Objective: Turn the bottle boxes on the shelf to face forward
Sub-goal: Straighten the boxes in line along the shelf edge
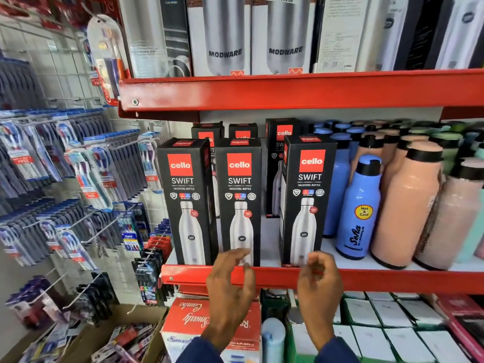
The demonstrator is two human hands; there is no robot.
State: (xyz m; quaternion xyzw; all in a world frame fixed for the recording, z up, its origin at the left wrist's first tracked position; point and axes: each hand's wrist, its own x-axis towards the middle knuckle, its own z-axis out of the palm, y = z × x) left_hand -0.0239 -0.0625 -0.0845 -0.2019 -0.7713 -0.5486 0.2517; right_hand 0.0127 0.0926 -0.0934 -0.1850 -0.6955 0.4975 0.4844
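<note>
Three black Cello Swift bottle boxes stand at the front of the red middle shelf (392,280), printed fronts toward me: the left box (184,203), the middle box (239,203) and the right box (307,200). More black boxes (277,163) stand behind them. My left hand (230,284) hovers just below the middle box, fingers spread and curled, holding nothing. My right hand (319,284) is in front of the right box's bottom edge, fingers loosely curled and empty. A gap separates the middle and right boxes.
Blue (360,208) and peach bottles (408,205) crowd the shelf right of the boxes. Modware boxes (225,35) fill the upper shelf. Toothbrush packs (86,176) hang on a wire rack at left. Cartons (209,323) and white boxes (387,323) sit below.
</note>
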